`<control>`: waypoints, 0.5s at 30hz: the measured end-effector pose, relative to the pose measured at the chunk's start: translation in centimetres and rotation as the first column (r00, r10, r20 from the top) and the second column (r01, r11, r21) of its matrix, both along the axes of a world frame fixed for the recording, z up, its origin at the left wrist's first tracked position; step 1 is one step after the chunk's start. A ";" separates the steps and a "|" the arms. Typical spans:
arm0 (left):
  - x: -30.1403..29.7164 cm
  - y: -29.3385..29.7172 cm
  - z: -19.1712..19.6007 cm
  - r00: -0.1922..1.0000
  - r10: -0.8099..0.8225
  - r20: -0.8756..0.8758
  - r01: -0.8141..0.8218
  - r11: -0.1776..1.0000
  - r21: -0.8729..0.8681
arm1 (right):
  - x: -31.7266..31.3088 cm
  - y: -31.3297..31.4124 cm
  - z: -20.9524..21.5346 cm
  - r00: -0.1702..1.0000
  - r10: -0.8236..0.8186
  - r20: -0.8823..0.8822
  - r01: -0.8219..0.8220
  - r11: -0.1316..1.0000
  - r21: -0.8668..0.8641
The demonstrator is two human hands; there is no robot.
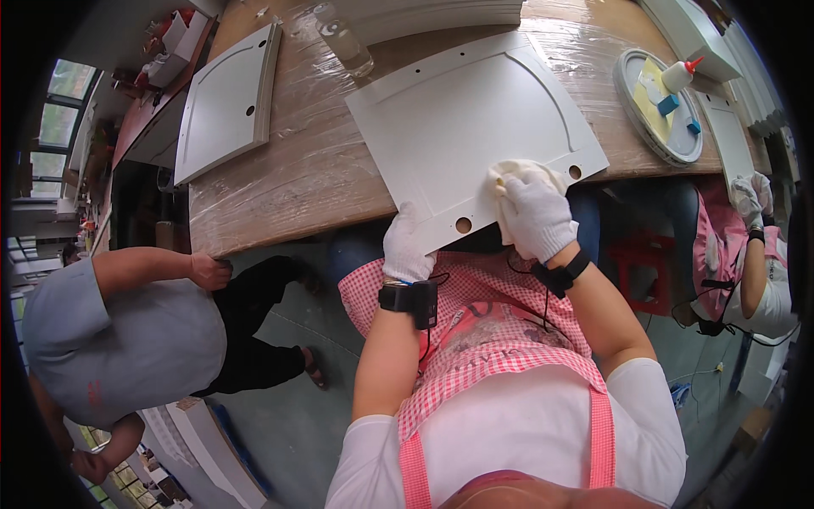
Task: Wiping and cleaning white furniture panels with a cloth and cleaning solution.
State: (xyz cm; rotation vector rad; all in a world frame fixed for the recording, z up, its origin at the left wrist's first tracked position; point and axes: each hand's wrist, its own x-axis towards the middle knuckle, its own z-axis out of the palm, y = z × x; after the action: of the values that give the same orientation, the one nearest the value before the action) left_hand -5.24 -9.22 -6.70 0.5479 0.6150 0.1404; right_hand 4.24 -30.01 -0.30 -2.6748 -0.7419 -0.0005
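Note:
A white cabinet door panel [475, 119] with round holes lies on the plastic-wrapped wooden table [297, 170], its near edge hanging over the table's front. My left hand [409, 246], in a white glove, grips the panel's near left edge. My right hand [536, 216], also gloved, presses a pale cloth [519, 171] on the panel's near right part, next to a hole. Both wrists wear black bands.
A second white panel [227, 102] lies at the table's left. A round tray [660, 106] with a glue bottle [680, 75] sits at the right. A person in grey [127, 331] bends at the left; another gloved person [750, 254] works at the right. A clear bottle [343, 38] stands behind.

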 end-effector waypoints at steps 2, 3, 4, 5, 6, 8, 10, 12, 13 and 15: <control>-0.4 0.9 -1.5 0.998 -0.055 -0.001 0.055 0.998 -0.026 | -4.1 6.5 -0.4 0.968 0.217 -0.123 -0.210 0.975 0.067; -0.1 1.0 -1.3 0.990 -0.144 0.003 0.144 0.988 -0.059 | -5.2 8.2 -0.7 0.937 0.278 -0.209 -0.274 0.960 0.049; 0.7 0.1 -1.3 0.996 -0.088 0.002 0.088 0.991 -0.101 | -4.6 7.8 -0.7 0.933 0.290 -0.212 -0.286 0.957 0.046; 0.2 0.9 -2.3 0.994 -0.111 -0.010 0.110 0.989 -0.094 | -4.0 7.3 -0.3 0.934 0.313 -0.171 -0.302 0.949 0.090; 0.2 0.8 -2.3 0.995 -0.102 0.020 0.103 0.992 -0.074 | -3.1 6.2 -0.1 0.937 0.323 -0.133 -0.307 0.943 0.126; 0.8 0.1 0.1 0.995 -0.085 0.054 0.087 0.995 -0.040 | -0.4 2.2 0.1 0.993 0.120 -0.014 -0.118 0.991 0.067; 0.7 0.5 0.2 0.993 -0.087 0.078 0.092 0.994 -0.065 | 2.7 -2.9 -0.3 0.995 -0.077 0.069 0.078 0.997 -0.016; 1.4 0.2 0.9 0.992 -0.089 0.086 0.095 0.993 -0.067 | 5.5 -7.2 -0.7 0.938 -0.345 -0.027 0.341 0.935 -0.092; 1.6 0.1 0.8 0.992 -0.077 0.099 0.083 0.995 -0.057 | 5.7 -7.5 -0.6 0.941 -0.339 0.003 0.338 0.939 -0.064; 1.4 0.7 -0.3 0.997 -0.042 0.062 0.045 0.997 -0.059 | 4.6 -4.6 -1.2 0.970 -0.212 0.119 0.221 0.973 -0.069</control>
State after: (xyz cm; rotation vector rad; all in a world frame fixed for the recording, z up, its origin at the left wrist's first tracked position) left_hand -3.82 -8.57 -6.98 0.4968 0.5462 0.0969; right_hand 8.87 -34.63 -1.53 -2.8397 -0.4871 -0.1793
